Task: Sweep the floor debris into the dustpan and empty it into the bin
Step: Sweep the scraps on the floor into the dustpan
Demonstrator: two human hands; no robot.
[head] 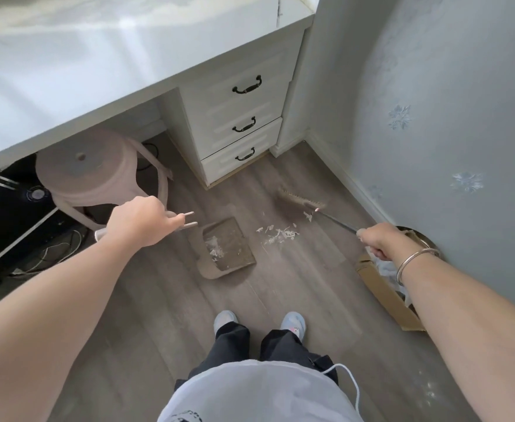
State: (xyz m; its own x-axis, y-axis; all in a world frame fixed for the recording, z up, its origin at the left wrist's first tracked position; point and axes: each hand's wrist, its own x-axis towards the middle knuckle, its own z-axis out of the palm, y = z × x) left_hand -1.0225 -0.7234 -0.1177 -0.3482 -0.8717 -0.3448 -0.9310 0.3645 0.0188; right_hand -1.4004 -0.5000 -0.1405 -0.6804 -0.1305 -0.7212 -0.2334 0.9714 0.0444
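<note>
A brown dustpan (229,251) stands on the grey wood floor in front of me, with white scraps in its left corner. My left hand (140,220) grips the top of the dustpan's long two-rod handle (187,219). Just right of the pan's mouth lies a small heap of white debris (277,234). My right hand (378,240) is closed around a dark broom handle (338,222). The broom head (296,202), blurred, hovers at the floor just beyond the debris. A cardboard bin (387,293) with a white liner sits by the wall under my right forearm.
A white desk with a drawer unit (238,123) stands ahead. A pink plastic stool (98,178) sits under the desk, close to my left hand. A black computer case (9,208) and cables are at the left. The papered wall (448,147) closes the right side.
</note>
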